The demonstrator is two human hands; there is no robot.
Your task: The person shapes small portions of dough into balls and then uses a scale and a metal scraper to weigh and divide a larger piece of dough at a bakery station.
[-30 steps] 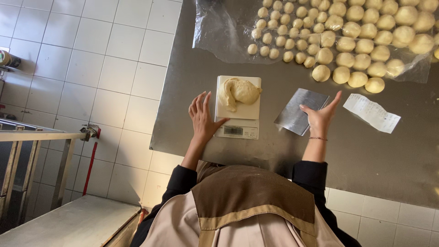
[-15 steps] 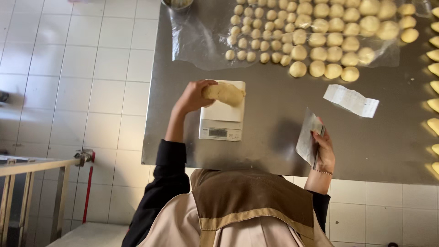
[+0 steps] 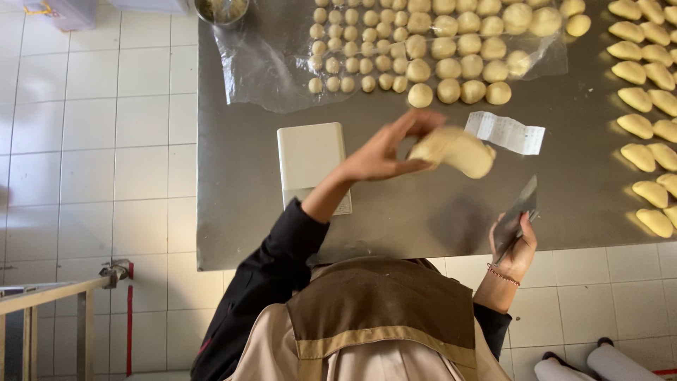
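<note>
The left hand [image 3: 384,152] is up over the grey steel worktop [image 3: 240,190], fingers pinching a pale, soft lump of raw dough [image 3: 455,150] at its left end, and the lump hangs in the air just right of the small white kitchen scale [image 3: 310,159], not touching the surface. It sags at the free end, so this looks like slack, stretchy stuff, light enough for one hand but likely to droop and thin out if gripped only at the tip; a hold under its thick middle would carry it better, and it may be tacky on the skin. Down at the worktop's near edge the right hand [image 3: 513,248] has its fingers closed around the handle of a flat metal dough scraper [image 3: 518,212], blade tilted up towards the lump. Just beyond the dough lies a white paper slip [image 3: 515,134]. Further back, rows of small round dough balls [image 3: 423,49] sit on a sheet of clear plastic film [image 3: 261,70], and off to the right a column of pale folded dumpling-shaped pieces [image 3: 645,99] lines the worktop. A metal bowl [image 3: 220,10] peeks in at the top edge.
</note>
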